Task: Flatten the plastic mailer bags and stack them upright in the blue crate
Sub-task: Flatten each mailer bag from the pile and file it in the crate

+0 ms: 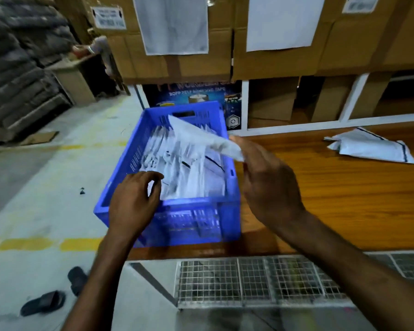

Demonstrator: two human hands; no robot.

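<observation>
Two hands: both bare, reaching in from the lower edge toward the blue crate (191, 220).
Left hand (132, 201): over the near left corner of the crate, just above the front rim; fingers (151, 175) curled, thumb and forefinger bent toward each other at the tops of the nearest stacked mailers (189, 168); not possible to tell whether pinching one or only touching.
Right hand (268, 185): raised beside the right wall of the crate, back turned to the camera; fingers close together, pinching the near end of the held mailer (201, 137).
Held mailer: white, in the air above the crate, tilted, with the far corner pointing up toward the back wall; a little blurred.
Stacked mailers: white, many, standing on edge inside the crate, packed close and leaning slightly; a dark strip on some.
Blue crate: at the left end of the tabletop (344, 199), with perforated walls and a handle slot in the back wall.
Loose mailers (371, 146): white, crumpled, lying on the tabletop at the far right, well apart from the crate.
Tabletop: brown, with wood grain.
Wire mesh (225, 280): below the near edge of the tabletop.
Cardboard boxes (273, 63): stacked behind the tabletop, white sheets stuck on the fronts.
Floor (46, 187): grey, with a yellow line (46, 243); dark sandals (43, 304) at lower left.
</observation>
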